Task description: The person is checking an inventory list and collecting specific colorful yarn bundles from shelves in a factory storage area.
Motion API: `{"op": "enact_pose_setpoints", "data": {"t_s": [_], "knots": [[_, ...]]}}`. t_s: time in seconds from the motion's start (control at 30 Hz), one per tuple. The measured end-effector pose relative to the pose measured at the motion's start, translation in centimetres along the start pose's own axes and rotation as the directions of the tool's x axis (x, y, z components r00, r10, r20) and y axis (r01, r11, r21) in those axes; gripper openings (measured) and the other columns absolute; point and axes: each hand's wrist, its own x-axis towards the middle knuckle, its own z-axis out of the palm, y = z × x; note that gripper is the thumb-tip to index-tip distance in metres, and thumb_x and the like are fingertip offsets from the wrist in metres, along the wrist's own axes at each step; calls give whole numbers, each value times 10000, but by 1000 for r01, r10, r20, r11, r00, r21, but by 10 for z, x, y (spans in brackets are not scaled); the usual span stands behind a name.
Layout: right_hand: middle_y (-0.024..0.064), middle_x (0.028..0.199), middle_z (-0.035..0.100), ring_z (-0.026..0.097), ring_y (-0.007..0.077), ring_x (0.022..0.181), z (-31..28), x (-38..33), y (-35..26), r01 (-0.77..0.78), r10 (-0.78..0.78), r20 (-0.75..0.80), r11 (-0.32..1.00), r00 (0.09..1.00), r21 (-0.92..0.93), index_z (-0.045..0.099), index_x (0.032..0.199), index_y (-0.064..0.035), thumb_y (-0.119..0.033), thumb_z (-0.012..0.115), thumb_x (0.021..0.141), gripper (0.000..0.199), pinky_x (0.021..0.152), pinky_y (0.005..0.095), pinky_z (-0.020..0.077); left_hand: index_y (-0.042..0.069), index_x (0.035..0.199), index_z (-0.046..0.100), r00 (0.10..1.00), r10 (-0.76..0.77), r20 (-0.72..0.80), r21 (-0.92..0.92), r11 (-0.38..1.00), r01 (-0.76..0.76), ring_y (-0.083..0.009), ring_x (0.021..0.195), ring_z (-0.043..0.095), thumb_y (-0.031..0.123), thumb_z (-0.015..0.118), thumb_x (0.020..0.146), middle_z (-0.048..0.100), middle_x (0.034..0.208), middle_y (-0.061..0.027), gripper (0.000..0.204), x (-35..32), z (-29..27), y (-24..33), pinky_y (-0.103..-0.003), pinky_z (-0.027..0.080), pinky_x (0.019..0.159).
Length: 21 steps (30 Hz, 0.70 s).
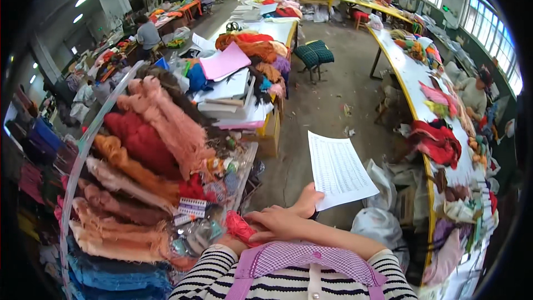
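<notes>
"Printed sheet (340, 168): where is it?"

"At 4 o'clock, its lower left corner pinched in the left hand (305, 200)."

"And the right hand (276, 223)?"

"Near 6 o'clock, the 2 arms crossed, its fingers against a red yarn bundle (239, 228) (whether they grip it, I cannot tell)."

"What fills 8 o'clock?"

"Yarn hanks (145, 139) in pink, red, orange and cream, laid side by side."

"And 4 o'clock, below the sheet?"

"Pale plastic bags (377, 228)."

Your thin white rectangular sheet (340, 172) is smooth, matt paper; your bright red bundle (239, 226) looks like soft, fibrous yarn. The long pale-peach skeins (114, 240) look rough and frayed, the silvery-white bag (377, 229) is glossy, crinkled plastic, and the long white yellow-edged desk (404, 72) shines smoothly.
</notes>
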Motion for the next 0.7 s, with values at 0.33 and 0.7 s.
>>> {"op": "enact_pose_setpoints", "data": {"t_s": [0.33, 0.7], "knots": [[157, 932, 619, 607, 285, 878, -177, 67, 150, 154, -190, 101, 945, 977, 287, 510, 1104, -19, -255, 680, 795, 425, 728, 372, 476, -81, 1168, 505, 952, 167, -255, -44, 982, -184, -267, 1054, 578, -122, 465, 713, 594, 1146, -164, 458, 221, -17, 121, -364, 439, 931], [-43, 458, 317, 273, 67, 356, -384, 13, 381, 44, 684, -136, 150, 717, 988, 508, 936, -129, -367, 475, 957, 241, 365, 232, 218, -55, 1182, 495, 808, 424, -408, 110, 902, -418, -218, 1059, 577, -100, 508, 761, 585, 1168, -138, 423, 356, -102, 271, -331, 437, 939]]}}
